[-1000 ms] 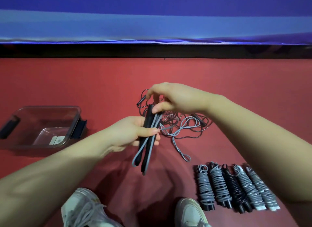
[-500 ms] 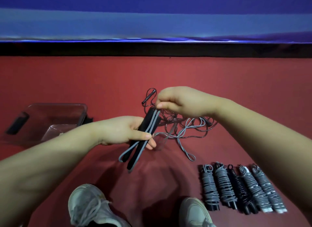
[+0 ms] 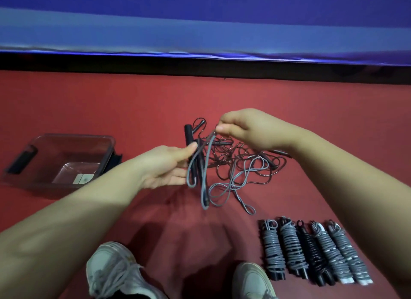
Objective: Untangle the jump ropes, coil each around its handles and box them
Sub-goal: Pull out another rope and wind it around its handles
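Note:
My left hand [image 3: 165,167] grips the two black handles [image 3: 198,163] of a grey jump rope, held upright over the red floor. My right hand [image 3: 251,129] pinches the grey cord [image 3: 205,165] just above the handles; a loop of it hangs down past their lower ends. Behind and to the right lies a tangle of grey and black ropes [image 3: 246,165] with loose black handles. Several coiled ropes [image 3: 311,252] lie side by side at the lower right. A clear plastic box [image 3: 55,147] with black latches stands at the left.
My two grey sneakers [image 3: 115,274] show at the bottom edge. A dark baseboard and blue wall [image 3: 200,31] bound the red floor at the back.
My right hand has lifted the cord up and to the right. The left hand has turned the handles more upright, and the view has shifted a little.

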Demonstrator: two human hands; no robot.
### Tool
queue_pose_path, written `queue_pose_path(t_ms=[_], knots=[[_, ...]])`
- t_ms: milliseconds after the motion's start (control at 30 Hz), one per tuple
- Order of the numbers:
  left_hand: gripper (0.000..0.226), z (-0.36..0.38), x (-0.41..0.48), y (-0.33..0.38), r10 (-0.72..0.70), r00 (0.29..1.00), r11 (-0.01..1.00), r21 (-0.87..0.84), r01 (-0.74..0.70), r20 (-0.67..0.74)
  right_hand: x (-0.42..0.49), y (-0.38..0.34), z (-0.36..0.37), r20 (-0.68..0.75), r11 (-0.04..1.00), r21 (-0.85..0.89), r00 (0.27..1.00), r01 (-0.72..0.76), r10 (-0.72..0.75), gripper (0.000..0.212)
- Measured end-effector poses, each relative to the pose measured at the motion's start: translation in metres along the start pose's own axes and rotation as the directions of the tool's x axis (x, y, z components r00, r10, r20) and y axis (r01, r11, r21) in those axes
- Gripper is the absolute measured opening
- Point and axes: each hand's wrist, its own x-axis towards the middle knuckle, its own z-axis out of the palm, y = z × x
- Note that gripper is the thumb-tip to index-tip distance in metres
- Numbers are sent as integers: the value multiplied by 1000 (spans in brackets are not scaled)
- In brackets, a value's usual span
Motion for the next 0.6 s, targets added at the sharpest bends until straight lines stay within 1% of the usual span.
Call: queue_pose_path(t_ms=[33,67,100,133,167,200,267,300,367,433,533,600], knots=[[44,-3,1,-1,-9,999,1000,8,10,-44,3,-6,-3,-33,1000,1,999,14,-14,25],[55,-5,1,-4,17,993,1000,9,-16,-119,6,-11,-6,-64,1000,0,998,22,-22,26],[63,-6,0,-8,89,975,996,12,-88,-202,9,-16,-9,-91,1000,-10,996,20,-21,28],[71,-7,-4,-12,190,947,982,45,-185,-260,13,-21,-10,-112,999,-32,994,9,-13,28],[81,-7,-8,-16,302,916,952,125,-278,-266,16,-25,-10,-134,999,-51,991,-6,-1,28],[91,-5,-13,-20,387,894,913,231,-337,-225,19,-29,-10,-168,999,-42,986,-20,12,28],[105,2,-14,-31,453,880,826,437,-356,-141,24,-35,-11,-258,998,63,965,-21,36,30],[107,6,-11,-37,469,872,790,508,-343,-141,25,-38,-13,-300,992,128,952,-12,50,32],[106,18,-4,-47,490,842,775,556,-301,-226,25,-43,-18,-342,973,230,936,2,79,34],[96,26,2,-52,480,825,805,524,-280,-297,23,-46,-19,-345,958,285,934,14,89,35],[80,29,9,-58,446,823,853,446,-272,-351,17,-50,-19,-332,916,399,938,44,99,35],[68,28,10,-63,449,798,855,454,-252,-402,12,-51,-19,-306,871,486,948,75,90,34]])
